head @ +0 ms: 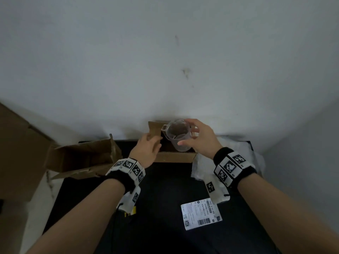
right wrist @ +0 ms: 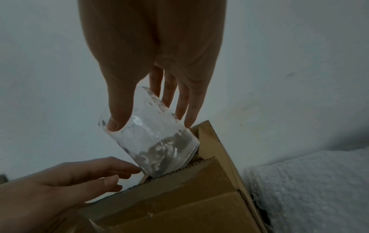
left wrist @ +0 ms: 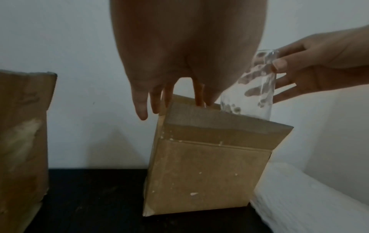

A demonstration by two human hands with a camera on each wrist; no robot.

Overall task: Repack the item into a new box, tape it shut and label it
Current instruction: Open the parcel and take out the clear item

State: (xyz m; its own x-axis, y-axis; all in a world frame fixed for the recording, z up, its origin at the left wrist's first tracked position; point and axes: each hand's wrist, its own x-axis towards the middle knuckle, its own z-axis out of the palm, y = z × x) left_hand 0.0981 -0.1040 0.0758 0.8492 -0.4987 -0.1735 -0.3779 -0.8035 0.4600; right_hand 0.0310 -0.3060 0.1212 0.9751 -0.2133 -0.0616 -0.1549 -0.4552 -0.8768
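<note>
Over the black desk, the right hand grips a clear measuring cup half inside the new box, left hand spread against its flap; lowering straight should avoid snagging.

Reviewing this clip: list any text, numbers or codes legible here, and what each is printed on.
No text can be read.
Shipping label on the black table: barcodes and small print, too small and blurred to read.
Wristbands: black-and-white square marker codes, no words.
Clear cup and cardboard box: no legible printing.
</note>
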